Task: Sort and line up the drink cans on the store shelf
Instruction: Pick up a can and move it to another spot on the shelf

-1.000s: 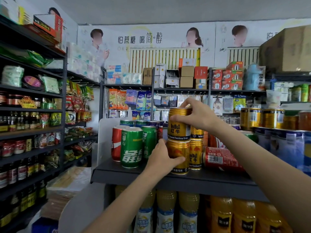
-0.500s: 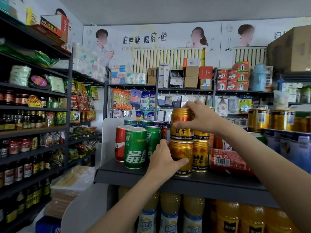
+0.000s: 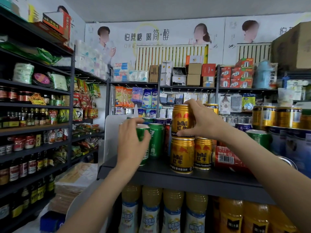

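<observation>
On the dark shelf (image 3: 168, 177) stand gold Red Bull cans. My right hand (image 3: 200, 120) grips the upper gold can (image 3: 180, 120), which is stacked on a lower gold can (image 3: 181, 155). A second lower gold can (image 3: 202, 153) stands beside it. My left hand (image 3: 131, 142) wraps around the front green can (image 3: 143, 132) at the shelf's left. Another green can (image 3: 156, 140) stands just behind it. A red can (image 3: 228, 158) lies on its side at the right.
Bottles of yellow drink (image 3: 151, 211) fill the shelf below. Large gold tins (image 3: 264, 116) and blue tins (image 3: 294, 148) stand at the right. A white divider panel (image 3: 111, 132) bounds the shelf's left end. Stocked racks (image 3: 33, 115) line the left aisle.
My left hand left the lower gold can and moved left onto the front green can. My right hand stays on the upper gold can.
</observation>
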Demonstrator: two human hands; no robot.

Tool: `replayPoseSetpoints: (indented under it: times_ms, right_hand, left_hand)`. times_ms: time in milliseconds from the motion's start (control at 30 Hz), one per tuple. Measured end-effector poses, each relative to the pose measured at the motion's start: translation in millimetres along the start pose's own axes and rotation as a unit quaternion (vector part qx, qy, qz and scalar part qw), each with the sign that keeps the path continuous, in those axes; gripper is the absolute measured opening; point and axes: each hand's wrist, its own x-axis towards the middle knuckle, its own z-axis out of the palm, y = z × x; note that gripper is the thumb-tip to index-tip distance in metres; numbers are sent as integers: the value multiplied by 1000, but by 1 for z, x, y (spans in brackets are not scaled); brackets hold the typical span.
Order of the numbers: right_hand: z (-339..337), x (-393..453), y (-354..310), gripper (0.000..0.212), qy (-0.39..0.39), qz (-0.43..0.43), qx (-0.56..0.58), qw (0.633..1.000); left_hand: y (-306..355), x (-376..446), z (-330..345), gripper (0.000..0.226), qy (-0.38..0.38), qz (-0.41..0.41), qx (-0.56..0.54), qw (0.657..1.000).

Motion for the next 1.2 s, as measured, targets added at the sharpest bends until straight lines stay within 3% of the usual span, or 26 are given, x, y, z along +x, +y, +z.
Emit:
replayPoseSetpoints:
  times_ms: [100,167,267,333,667,800,933,1200]
  right_hand:
    - [2,0,-1,88,1,3,-6,1000]
    - [4,1,-2,88,3,5,-9,1000]
    - [4,0,-3,86,10,1,2,1000]
    - [3,0,-4,84,9,-1,9,1000]
    - [13,20,-29,82,-28,-36,82,996]
    - [9,36,-28,87,-61,-67,-13,996]
    - [3,39,-25,75,-75,-55,-112,989]
    - [15,45,-21,71,-82,-22,-178,980]
  left_hand:
    - [2,-6,-7,24,52,9,-14,998]
    - [15,-22,3,31,-34,22,-51,998]
    - [28,-42,29,67,-208,-61,-85,973]
    - [26,-46,40,74,-239,-87,-67,965]
    - [2,-39,16,68,-164,-40,62,984]
    - [6,-37,11,63,-151,16,174,973]
    - [13,-32,24,63,-142,68,272,949]
    - [5,-26,29,50,-122,101,253,954]
